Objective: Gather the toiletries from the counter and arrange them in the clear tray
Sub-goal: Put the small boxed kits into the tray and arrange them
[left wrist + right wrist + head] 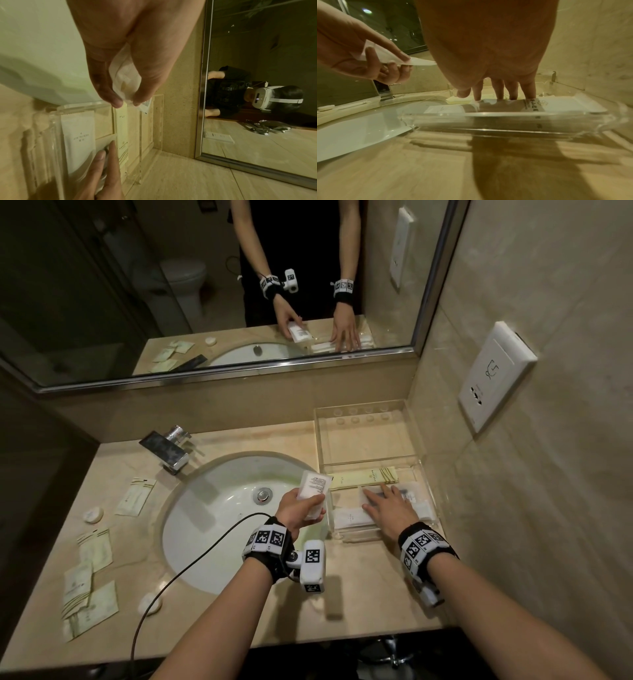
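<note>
— Which step are you on?

— Loading the clear tray point(371, 463) by the wall. My left hand point(298, 510) pinches a white sachet point(313, 487), printed side up, thumb on top and fingers curled beneath, held over the sink point(212, 508) just beside the tray's left wall. My right hand point(390, 508) lies flat in the tray's near compartment, fingers straight and spread, pressing a dark-labelled packet point(409, 495) down among the white ones.

— What's already in?

— A yellow sachet point(363, 477) along the divider, the white packets near me, and that dark-labelled one. The far compartment looks bare.

— And next?

— I judge the white sachet goes in flat beside the others. That calls for my right hand to give way or slide aside, then a low, level set-down past the tray wall. Plenty still waits on the tabletop point(239, 436): yellow-green sachets point(90, 583) and small round white pieces point(93, 515) left of the sink.

— Do the wrist views add anything?

— The left wrist shows my fingertips point(116, 103) closing on the sachet's crumpled end, and a white packet point(78, 136) lengthwise in the tray. The right wrist shows my straight fingers point(513, 90) touching down on the packets behind the tray's front wall. Only the head view shows the leftovers.
</note>
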A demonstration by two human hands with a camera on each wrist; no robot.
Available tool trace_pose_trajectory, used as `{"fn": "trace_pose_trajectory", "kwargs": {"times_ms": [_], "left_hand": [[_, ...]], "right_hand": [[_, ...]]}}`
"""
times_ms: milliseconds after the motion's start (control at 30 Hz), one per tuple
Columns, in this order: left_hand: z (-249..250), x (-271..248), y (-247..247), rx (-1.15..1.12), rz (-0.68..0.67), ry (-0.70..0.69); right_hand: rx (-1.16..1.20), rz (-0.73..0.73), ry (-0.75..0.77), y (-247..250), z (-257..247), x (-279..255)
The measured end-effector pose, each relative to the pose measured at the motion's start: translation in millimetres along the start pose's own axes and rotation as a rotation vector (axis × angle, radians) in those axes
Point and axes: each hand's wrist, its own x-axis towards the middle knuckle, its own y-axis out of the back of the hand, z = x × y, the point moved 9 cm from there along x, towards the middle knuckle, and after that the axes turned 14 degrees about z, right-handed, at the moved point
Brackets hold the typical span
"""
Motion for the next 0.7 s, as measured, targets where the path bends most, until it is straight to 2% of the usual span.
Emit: {"fn": "trace_pose_trajectory", "kwargs": {"times_ms": [133,200,267,300,333,467,567,700], "left_hand": [[3,-1,-6,0.015,-0.019,-0.010],[5,-3,-11,0.003,-0.051,-0.020],[8,-6,-17,-0.022,-0.089,-0.024],[10,-8,-21,-0.041,-0.105,-0.020],[10,-9,-24,-0.062,-0.113,-0.010],[18,-15,-36,-0.083,-0.125,-0.024],[24,-17,-42,-0.053,-0.115,-0.074],[25,-9,-40,-0.008,-0.062,-0.077]], "right_hand": [[0.066,0.036,-0.028,8,2,-1],[0.190,0.213,-0.005,28,-3,1],[0.470,0.403,-0.063,56,-5,-1],[0.606,0.428,-0.115,65,-6,-4],[0.729,0.393,-0.165,68,-11,-5],[1.180,0.095,-0.297,61,-40,-12],[1.227,0.078,-0.262,64,-44,-14],[1.265,0.149,-0.269,75,-33,-13]]}}
